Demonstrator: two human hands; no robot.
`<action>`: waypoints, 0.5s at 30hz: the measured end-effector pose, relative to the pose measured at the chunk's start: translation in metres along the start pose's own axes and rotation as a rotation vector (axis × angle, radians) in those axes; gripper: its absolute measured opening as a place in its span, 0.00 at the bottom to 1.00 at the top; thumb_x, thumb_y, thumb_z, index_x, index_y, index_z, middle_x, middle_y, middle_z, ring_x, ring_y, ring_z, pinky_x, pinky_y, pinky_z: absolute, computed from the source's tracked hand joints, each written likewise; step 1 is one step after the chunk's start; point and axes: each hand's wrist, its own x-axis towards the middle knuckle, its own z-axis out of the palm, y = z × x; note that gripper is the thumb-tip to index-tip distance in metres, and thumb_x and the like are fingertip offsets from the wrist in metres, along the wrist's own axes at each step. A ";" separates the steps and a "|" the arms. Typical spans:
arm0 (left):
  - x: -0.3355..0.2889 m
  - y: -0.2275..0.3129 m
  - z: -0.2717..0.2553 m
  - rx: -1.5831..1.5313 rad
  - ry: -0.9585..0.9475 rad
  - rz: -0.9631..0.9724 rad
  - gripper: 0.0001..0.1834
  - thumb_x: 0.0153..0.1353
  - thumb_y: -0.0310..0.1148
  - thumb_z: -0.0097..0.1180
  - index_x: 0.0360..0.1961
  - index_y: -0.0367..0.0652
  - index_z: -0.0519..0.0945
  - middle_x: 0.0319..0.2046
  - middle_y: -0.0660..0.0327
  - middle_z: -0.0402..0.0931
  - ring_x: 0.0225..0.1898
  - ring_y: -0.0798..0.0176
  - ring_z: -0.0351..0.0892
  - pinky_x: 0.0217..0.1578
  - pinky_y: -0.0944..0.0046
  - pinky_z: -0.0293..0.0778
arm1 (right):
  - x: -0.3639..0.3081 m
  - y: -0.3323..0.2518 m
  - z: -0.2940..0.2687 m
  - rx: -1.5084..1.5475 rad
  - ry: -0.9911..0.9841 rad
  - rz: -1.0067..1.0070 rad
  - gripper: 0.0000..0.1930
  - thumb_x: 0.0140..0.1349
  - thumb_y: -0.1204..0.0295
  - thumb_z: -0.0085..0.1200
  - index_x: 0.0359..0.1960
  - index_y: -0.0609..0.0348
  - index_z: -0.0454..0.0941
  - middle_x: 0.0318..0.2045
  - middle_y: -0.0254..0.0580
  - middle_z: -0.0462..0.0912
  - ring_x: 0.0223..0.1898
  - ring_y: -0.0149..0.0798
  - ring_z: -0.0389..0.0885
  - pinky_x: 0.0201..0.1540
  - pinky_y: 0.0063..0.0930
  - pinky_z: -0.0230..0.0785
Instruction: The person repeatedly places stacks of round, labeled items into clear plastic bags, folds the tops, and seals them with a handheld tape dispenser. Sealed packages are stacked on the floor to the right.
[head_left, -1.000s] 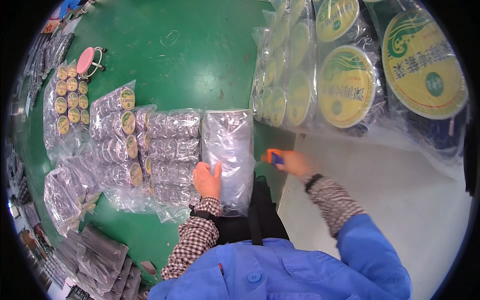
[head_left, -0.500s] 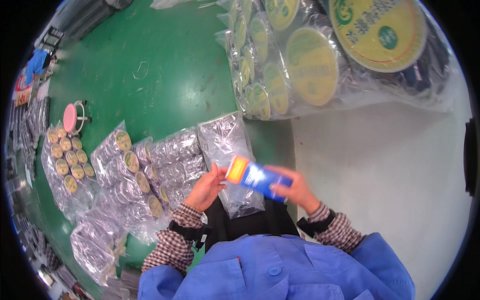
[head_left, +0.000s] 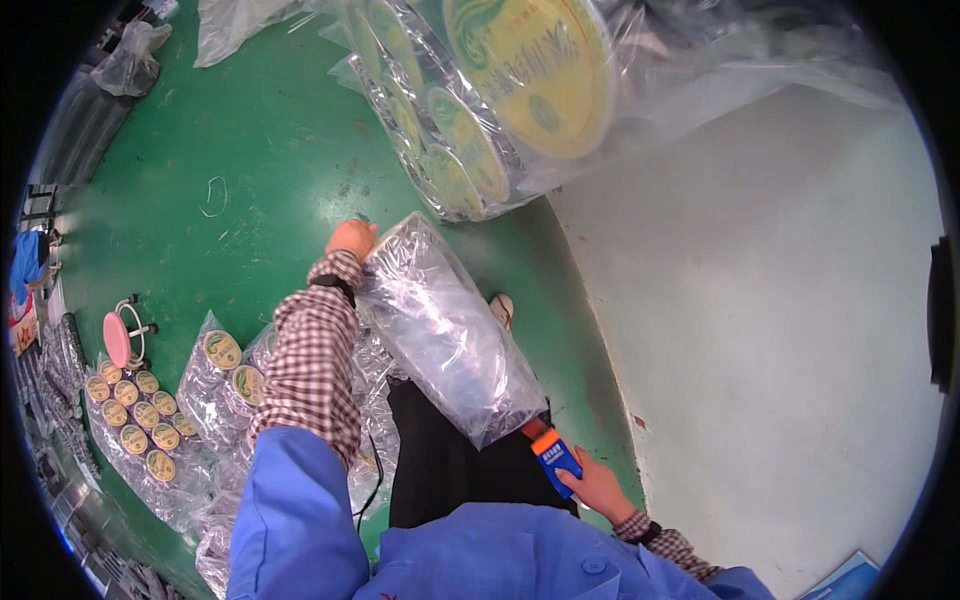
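A long clear plastic bag [head_left: 445,330] with a whitish, shiny surface lies slanting in front of me, over my dark trousers. At its far left corner is my left hand [head_left: 352,238], fingers curled closed on the bag's edge; the fingertips are partly hidden. Near the bag's close right end, my right hand [head_left: 597,485] grips a blue box-shaped item [head_left: 556,463] with an orange end. That orange end points at the bag, and a brownish strip shows between them. I cannot make out the item's exact kind.
Plastic-wrapped stacks with round yellow labels [head_left: 140,410] stand on the green floor [head_left: 260,130] to the left, beside a pink stool [head_left: 118,340]. A large wrapped bundle [head_left: 530,80] hangs over the far side. A pale grey surface [head_left: 760,300] spans the right.
My left hand has left the item's orange end and reached forward to the bag's far corner. My right hand has lowered the item toward me. The bag now appears larger and more slanted.
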 end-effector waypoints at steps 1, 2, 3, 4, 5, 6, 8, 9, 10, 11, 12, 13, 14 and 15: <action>0.002 0.001 0.017 -0.071 -0.073 -0.036 0.23 0.68 0.50 0.43 0.40 0.42 0.82 0.45 0.47 0.79 0.47 0.43 0.78 0.48 0.48 0.73 | 0.016 0.021 0.020 -0.046 0.088 -0.025 0.35 0.61 0.52 0.54 0.67 0.52 0.60 0.46 0.56 0.81 0.48 0.56 0.80 0.51 0.44 0.72; 0.002 0.031 0.013 -0.138 -0.160 -0.043 0.22 0.68 0.50 0.43 0.44 0.43 0.81 0.50 0.48 0.77 0.50 0.43 0.76 0.50 0.47 0.72 | 0.034 0.043 0.042 -0.081 0.185 -0.018 0.35 0.61 0.53 0.53 0.67 0.52 0.60 0.45 0.57 0.82 0.49 0.56 0.80 0.50 0.44 0.72; -0.003 0.063 -0.002 -0.194 -0.252 -0.048 0.23 0.68 0.51 0.43 0.47 0.45 0.80 0.54 0.48 0.74 0.54 0.44 0.74 0.52 0.46 0.70 | 0.073 0.079 0.082 -0.196 0.201 -0.029 0.33 0.61 0.55 0.52 0.67 0.53 0.61 0.43 0.57 0.82 0.47 0.56 0.80 0.49 0.45 0.72; -0.012 0.093 -0.029 -0.219 -0.254 -0.039 0.25 0.68 0.53 0.41 0.55 0.47 0.74 0.60 0.49 0.68 0.60 0.43 0.67 0.57 0.44 0.66 | 0.111 0.114 0.121 -0.316 0.219 -0.044 0.32 0.62 0.57 0.51 0.66 0.53 0.62 0.42 0.57 0.82 0.46 0.56 0.80 0.47 0.45 0.71; -0.023 0.114 -0.054 -0.241 -0.233 -0.045 0.30 0.68 0.56 0.39 0.63 0.50 0.68 0.66 0.50 0.61 0.66 0.43 0.60 0.61 0.42 0.62 | 0.148 0.145 0.158 -0.439 0.233 -0.071 0.30 0.63 0.59 0.50 0.66 0.53 0.63 0.40 0.57 0.82 0.44 0.56 0.80 0.45 0.46 0.71; -0.033 0.117 -0.055 -0.192 -0.153 0.046 0.32 0.69 0.59 0.36 0.67 0.52 0.63 0.69 0.50 0.54 0.70 0.45 0.51 0.64 0.41 0.55 | 0.177 0.154 0.163 -0.500 0.233 -0.058 0.30 0.63 0.59 0.50 0.65 0.53 0.63 0.40 0.56 0.81 0.44 0.56 0.80 0.45 0.46 0.71; -0.055 0.095 -0.024 -0.451 -0.224 0.026 0.36 0.68 0.63 0.30 0.70 0.53 0.58 0.72 0.49 0.45 0.74 0.49 0.39 0.70 0.45 0.43 | 0.212 0.144 0.131 -0.484 0.163 0.061 0.29 0.63 0.60 0.50 0.65 0.54 0.63 0.39 0.56 0.81 0.43 0.56 0.80 0.45 0.46 0.71; -0.067 0.081 -0.001 -0.772 -0.373 -0.063 0.38 0.68 0.65 0.27 0.70 0.51 0.58 0.72 0.48 0.44 0.75 0.51 0.34 0.72 0.50 0.37 | 0.220 0.136 0.113 -0.463 0.142 0.102 0.29 0.63 0.60 0.49 0.65 0.54 0.63 0.38 0.56 0.81 0.42 0.56 0.79 0.44 0.46 0.71; -0.090 0.077 0.005 -1.228 -0.366 -0.112 0.40 0.68 0.65 0.33 0.67 0.45 0.61 0.67 0.46 0.58 0.69 0.52 0.55 0.67 0.53 0.57 | 0.225 0.131 0.095 -0.426 0.140 0.152 0.28 0.63 0.61 0.49 0.65 0.54 0.63 0.38 0.56 0.80 0.42 0.56 0.79 0.44 0.46 0.71; -0.108 0.077 0.001 -1.578 -0.497 -0.227 0.33 0.70 0.58 0.37 0.64 0.44 0.65 0.55 0.55 0.67 0.53 0.61 0.66 0.51 0.60 0.68 | 0.227 0.132 0.078 -0.384 0.156 0.201 0.28 0.63 0.61 0.49 0.64 0.54 0.64 0.37 0.56 0.80 0.41 0.56 0.79 0.44 0.46 0.70; -0.131 0.073 -0.005 -1.907 -0.600 -0.410 0.27 0.72 0.51 0.41 0.61 0.43 0.68 0.43 0.64 0.77 0.37 0.70 0.78 0.36 0.67 0.79 | 0.225 0.128 0.061 -0.339 0.168 0.215 0.28 0.63 0.62 0.49 0.64 0.54 0.64 0.37 0.56 0.80 0.41 0.56 0.79 0.43 0.46 0.70; -0.152 0.091 -0.048 -1.874 -0.562 -0.679 0.23 0.73 0.48 0.41 0.59 0.44 0.70 0.42 0.63 0.77 0.38 0.69 0.78 0.37 0.65 0.79 | 0.219 0.130 0.048 -0.283 0.195 0.234 0.27 0.63 0.62 0.49 0.64 0.54 0.64 0.36 0.56 0.80 0.40 0.56 0.79 0.43 0.46 0.70; -0.186 0.083 -0.062 -1.916 -0.515 -0.728 0.23 0.73 0.48 0.41 0.59 0.44 0.70 0.43 0.62 0.77 0.38 0.69 0.77 0.37 0.64 0.79 | 0.210 0.119 0.033 -0.242 0.209 0.209 0.27 0.63 0.63 0.48 0.64 0.54 0.64 0.36 0.56 0.80 0.40 0.56 0.79 0.43 0.46 0.70; -0.219 0.071 -0.066 -1.969 -0.473 -0.704 0.23 0.73 0.47 0.41 0.60 0.44 0.69 0.43 0.62 0.77 0.38 0.69 0.77 0.37 0.64 0.79 | 0.201 0.107 0.017 -0.200 0.219 0.176 0.27 0.63 0.63 0.48 0.64 0.54 0.64 0.36 0.56 0.79 0.39 0.56 0.78 0.43 0.46 0.70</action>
